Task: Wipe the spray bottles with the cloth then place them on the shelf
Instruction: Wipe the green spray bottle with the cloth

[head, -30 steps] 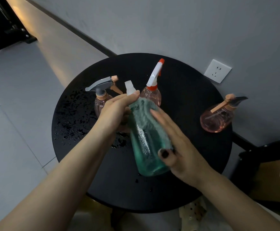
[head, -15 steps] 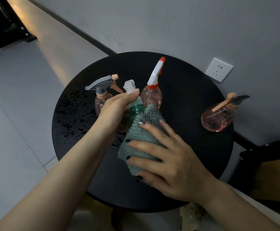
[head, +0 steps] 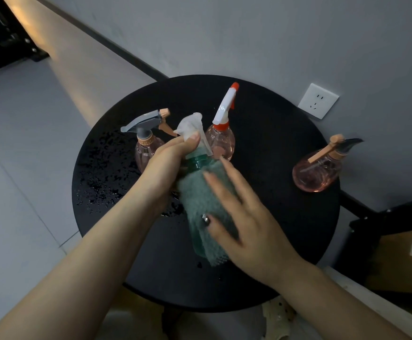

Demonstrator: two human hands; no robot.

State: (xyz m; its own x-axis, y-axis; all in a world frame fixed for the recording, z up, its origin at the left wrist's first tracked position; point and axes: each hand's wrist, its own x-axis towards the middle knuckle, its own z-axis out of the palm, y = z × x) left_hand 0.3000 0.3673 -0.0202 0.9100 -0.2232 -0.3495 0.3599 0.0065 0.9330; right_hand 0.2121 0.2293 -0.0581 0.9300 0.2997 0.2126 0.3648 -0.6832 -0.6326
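1. Gripping the green spray bottle [head: 196, 238] at its neck and white trigger head, our left hand [head: 169, 160] holds it tilted over the round black table [head: 285, 217].
2. Our right hand [head: 246, 224] presses the green cloth [head: 201, 195] against the bottle body, fingers straight and spread.
3. Two pink spray bottles [head: 220, 141] stand just beyond the hands.
4. A third pink bottle [head: 316, 171] sits well apart, near the right rim.

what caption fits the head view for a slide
Left hand grips green spray bottle while right hand wipes it with cloth.
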